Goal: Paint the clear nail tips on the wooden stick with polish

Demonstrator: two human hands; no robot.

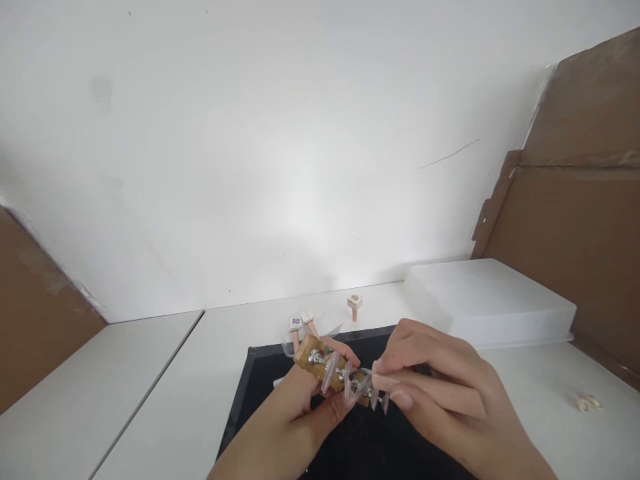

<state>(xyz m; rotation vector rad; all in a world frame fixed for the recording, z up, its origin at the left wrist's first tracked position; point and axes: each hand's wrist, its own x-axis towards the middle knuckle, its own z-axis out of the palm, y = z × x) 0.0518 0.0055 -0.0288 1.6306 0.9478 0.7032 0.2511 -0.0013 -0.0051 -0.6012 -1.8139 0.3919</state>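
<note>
My left hand is wrapped round a small wooden bar, which it holds up tilted, its right end lower. A row of shiny metal fittings runs along the bar, with several thin translucent discs standing out from them. My right hand is at the bar's right end, thumb and fingers pinched together close to the last discs. What lies between those fingertips is too small and partly hidden to make out. Beneath both hands is a black mat.
Behind the mat, wooden stamp-like pieces lean by a clear plastic tray. Another such piece stands near the wall. A white translucent box is at the back right, and small pale rings lie at the right. Cardboard panels flank the table.
</note>
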